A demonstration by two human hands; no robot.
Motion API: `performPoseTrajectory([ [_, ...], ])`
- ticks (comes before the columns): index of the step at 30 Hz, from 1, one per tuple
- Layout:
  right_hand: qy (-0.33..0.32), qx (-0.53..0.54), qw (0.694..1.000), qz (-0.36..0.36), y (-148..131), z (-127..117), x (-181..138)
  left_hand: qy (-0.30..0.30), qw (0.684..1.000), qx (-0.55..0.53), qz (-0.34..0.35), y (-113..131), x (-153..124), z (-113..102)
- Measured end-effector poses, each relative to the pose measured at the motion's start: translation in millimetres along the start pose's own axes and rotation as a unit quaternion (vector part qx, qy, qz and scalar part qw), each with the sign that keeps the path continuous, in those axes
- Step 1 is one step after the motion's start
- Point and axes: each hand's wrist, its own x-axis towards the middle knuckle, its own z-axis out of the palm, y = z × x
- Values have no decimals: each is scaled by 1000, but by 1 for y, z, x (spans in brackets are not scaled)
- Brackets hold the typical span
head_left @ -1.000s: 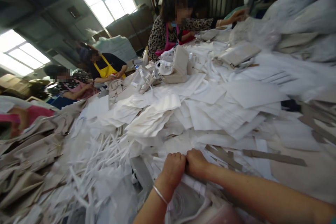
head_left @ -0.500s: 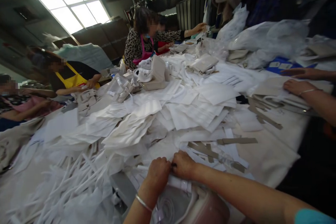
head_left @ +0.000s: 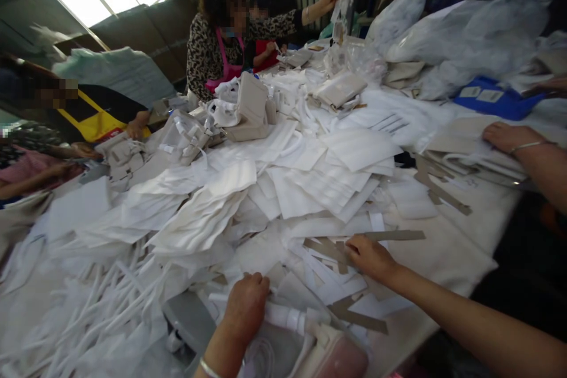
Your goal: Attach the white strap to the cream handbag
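Observation:
My left hand (head_left: 245,306) is closed on a folded white strip (head_left: 283,316) at the near edge of the table, a bangle on its wrist. My right hand (head_left: 370,256) lies further right, fingers resting on a cluster of grey-brown card strips (head_left: 328,250) among white paper pieces. Whether it grips one I cannot tell. A beige and pink item (head_left: 336,354) sits just below the white strip.
White fabric sheets (head_left: 310,183) and strips (head_left: 110,301) cover the long table. Finished beige bags (head_left: 250,103) stand mid-table. Several people work along the left side; another person's hand (head_left: 509,137) rests on card pieces at right. Plastic bags (head_left: 465,41) pile at the back.
My two hands were together on the white strip; now my right hand has moved right and away onto the card strips. The view has also swung rightward and down.

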Motion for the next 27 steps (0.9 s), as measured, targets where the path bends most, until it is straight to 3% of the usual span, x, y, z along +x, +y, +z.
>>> performPoseTrajectory([
  [5, 5, 30, 999, 40, -17, 10, 15, -6, 1000, 1, -4, 2, 1, -3],
  [10, 0, -7, 999, -42, -8, 5, 28, 6, 1000, -3, 2, 0, 0, -1],
  [14, 67, -4, 995, -74, 2, -4, 20, 13, 1000, -13, 5, -1, -1, 1],
  [16, 86, -15, 988, -125, -3, -4, 8, 15, 1000, -16, 5, -1, -2, 1],
  [20, -2, -141, 958, -248, -37, 4, -13, 20, 1000, -21, 12, -2, -3, 1],
  [24, -96, -231, 935, -253, -74, 14, -12, 24, 999, -16, 18, -4, -2, 4],
  [27, -158, -263, 918, -253, -84, 17, -4, 28, 999, -16, 20, -6, -2, 6],
])
